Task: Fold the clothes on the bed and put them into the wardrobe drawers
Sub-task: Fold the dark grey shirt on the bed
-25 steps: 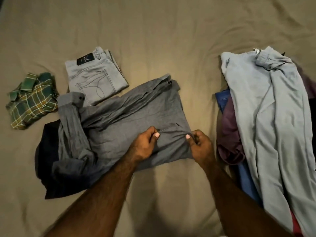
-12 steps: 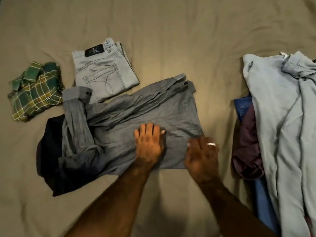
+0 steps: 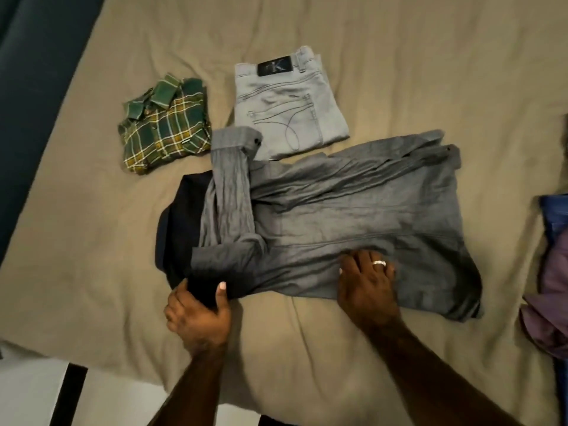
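A grey long-sleeved shirt (image 3: 353, 210) lies spread across the tan bed sheet (image 3: 399, 72), one sleeve folded over its left part. Its dark lower end (image 3: 181, 229) lies at the left. My left hand (image 3: 198, 315) grips that dark end at the near edge, thumb on top. My right hand (image 3: 367, 284), wearing a ring, presses flat on the shirt's near middle. Folded grey jeans (image 3: 289, 106) sit just beyond the shirt. A folded green plaid shirt (image 3: 164, 130) lies to their left.
Unfolded purple (image 3: 550, 290) and blue (image 3: 556, 216) clothes show at the right edge. The bed's left edge meets a dark blue surface (image 3: 37, 87). The near edge of the bed drops to a pale floor (image 3: 30, 392) with a dark post (image 3: 72, 395).
My left hand left the shirt's middle and moved left onto its dark end, gripping it. My right hand slid to the shirt's middle. The view shifted left, pushing the right pile almost out of frame.
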The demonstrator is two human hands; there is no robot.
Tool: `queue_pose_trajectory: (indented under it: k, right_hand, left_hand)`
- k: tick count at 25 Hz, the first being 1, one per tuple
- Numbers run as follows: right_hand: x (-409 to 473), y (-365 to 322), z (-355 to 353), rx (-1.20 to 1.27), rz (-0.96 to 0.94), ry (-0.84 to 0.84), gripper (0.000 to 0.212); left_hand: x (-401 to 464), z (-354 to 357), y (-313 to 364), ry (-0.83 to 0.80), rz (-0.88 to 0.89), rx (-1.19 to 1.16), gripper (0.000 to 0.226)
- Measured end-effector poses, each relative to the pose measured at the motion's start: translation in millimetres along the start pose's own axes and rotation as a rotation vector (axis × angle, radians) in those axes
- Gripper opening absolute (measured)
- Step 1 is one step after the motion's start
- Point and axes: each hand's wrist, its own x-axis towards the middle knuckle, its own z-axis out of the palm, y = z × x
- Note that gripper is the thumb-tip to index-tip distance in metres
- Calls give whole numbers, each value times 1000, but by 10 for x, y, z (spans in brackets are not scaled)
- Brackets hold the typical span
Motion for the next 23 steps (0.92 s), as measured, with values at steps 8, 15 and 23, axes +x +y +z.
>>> queue_pose_trajectory:
  k: [8,15,23]
  right_hand:
    - [292,-1111,308,39,-137,-147,40]
    - [-133,-1105,419,27,-32,-177,73]
    - [-317,-87,183,-81,271,-90,88]
  left_hand:
    - [645,-170,-601,-314,-59,-570,39]
    - [1128,-363,-1235,-623,-74,-334,35]
    - [865,-517,-815,-112,39,211,32]
